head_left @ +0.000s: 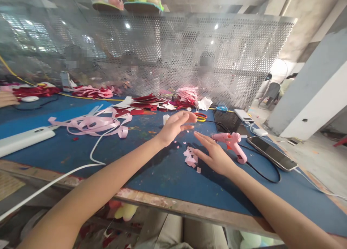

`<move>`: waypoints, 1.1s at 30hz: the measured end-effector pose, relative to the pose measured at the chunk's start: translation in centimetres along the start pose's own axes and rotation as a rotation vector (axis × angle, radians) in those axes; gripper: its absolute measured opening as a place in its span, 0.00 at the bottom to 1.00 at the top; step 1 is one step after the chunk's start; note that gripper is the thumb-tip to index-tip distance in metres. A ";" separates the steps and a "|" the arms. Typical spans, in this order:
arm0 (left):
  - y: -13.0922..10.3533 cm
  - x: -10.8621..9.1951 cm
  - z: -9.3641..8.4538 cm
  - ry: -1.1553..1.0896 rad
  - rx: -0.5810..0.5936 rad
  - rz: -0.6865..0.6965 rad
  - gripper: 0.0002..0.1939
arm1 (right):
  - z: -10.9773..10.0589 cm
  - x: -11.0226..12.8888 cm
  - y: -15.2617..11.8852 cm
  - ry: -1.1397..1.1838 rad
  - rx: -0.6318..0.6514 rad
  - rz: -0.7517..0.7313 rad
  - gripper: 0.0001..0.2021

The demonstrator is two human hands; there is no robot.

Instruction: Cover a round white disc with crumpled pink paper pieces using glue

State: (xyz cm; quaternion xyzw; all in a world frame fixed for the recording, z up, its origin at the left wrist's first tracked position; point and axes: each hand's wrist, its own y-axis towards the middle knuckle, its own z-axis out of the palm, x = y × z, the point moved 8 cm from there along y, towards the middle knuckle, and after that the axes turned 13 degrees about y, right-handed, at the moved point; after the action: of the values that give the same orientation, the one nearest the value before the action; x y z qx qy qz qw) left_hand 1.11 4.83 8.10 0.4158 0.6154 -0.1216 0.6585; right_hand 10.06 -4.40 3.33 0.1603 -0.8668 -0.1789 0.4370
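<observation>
My left hand [177, 126] hovers over the blue tabletop with its fingers stretched out and nothing in them. Close to its fingertips lie scissors [201, 116] with red and yellow handles, partly hidden by the hand. My right hand [213, 153] is also open and empty, its fingers pointing left beside a small heap of cut pink pieces [189, 158]. Just right of that hand rests a pink glue gun [230, 142] with a black cord. Long pale-pink ribbon strips [94, 122] lie loosely tangled to the left.
Red and white strips [146, 102] are piled at the back, below a perforated metal screen [173, 54]. A phone [272, 153] lies at the right, near a dark panel [229, 121]. A white device [27, 140] and its cable occupy the left. Another person's hand [7, 98] shows at far left.
</observation>
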 end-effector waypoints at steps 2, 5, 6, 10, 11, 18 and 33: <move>0.0 0.2 -0.8 0.251 -0.095 0.006 0.11 | -0.4 -0.7 0.1 0.223 -0.033 0.107 0.27; -0.2 -0.2 -1.3 0.601 -0.177 0.062 0.08 | 0.1 -1.4 0.2 0.719 -0.019 0.250 0.27; -0.4 -0.8 -1.1 0.720 -0.189 0.128 0.07 | 0.3 -1.3 0.2 0.878 -0.002 0.280 0.28; -2.1 -3.8 0.7 1.188 -0.213 0.537 0.06 | 0.8 -0.8 0.3 1.220 0.034 0.333 0.32; -2.6 -4.3 1.2 1.268 -0.212 0.629 0.06 | 0.8 -0.8 0.3 1.247 0.037 0.338 0.33; -3.8 -4.4 3.0 1.428 -0.150 0.823 0.06 | 0.4 -0.8 0.4 1.102 0.042 0.268 0.36; -2.9 0.1 4.5 1.451 0.267 0.667 0.16 | -0.5 -0.2 0.1 0.792 0.001 0.136 0.29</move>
State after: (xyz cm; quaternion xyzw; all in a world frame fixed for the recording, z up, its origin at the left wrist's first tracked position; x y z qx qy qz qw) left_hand 2.35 -0.09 6.38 0.6278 0.7132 0.3090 0.0417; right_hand 10.56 -4.34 3.50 0.1592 -0.6401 -0.0737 0.7480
